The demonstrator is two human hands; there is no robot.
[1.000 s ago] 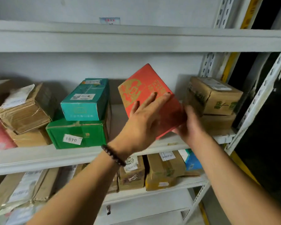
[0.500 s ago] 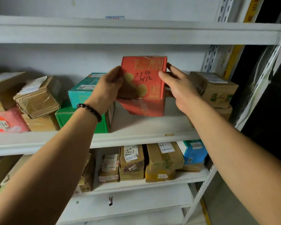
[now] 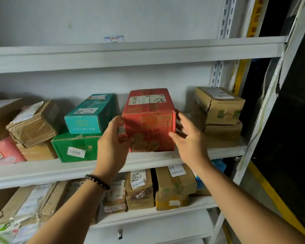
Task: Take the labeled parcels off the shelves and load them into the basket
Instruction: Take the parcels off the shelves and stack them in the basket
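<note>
A red parcel (image 3: 149, 120) with a white label on top stands upright on the middle shelf (image 3: 42, 170), its gold-printed face turned toward me. My left hand (image 3: 111, 143) grips its left edge, thumb on the front face and fingers round the side. My right hand (image 3: 187, 138) is beside the right edge with fingers spread; only the thumb tip touches the front corner. No basket is in view.
Left of the red parcel a teal box (image 3: 90, 114) lies on a green box (image 3: 74, 148) labelled 0401. Two stacked brown cartons (image 3: 220, 106) stand to its right. Further cartons fill the far left and the lower shelf (image 3: 153, 211). A white upright (image 3: 250, 147) bounds the right.
The red parcel, held tilted and raised in both hands before, has been turned label-up and set down on the middle shelf. My right hand has loosened and spread its fingers.
</note>
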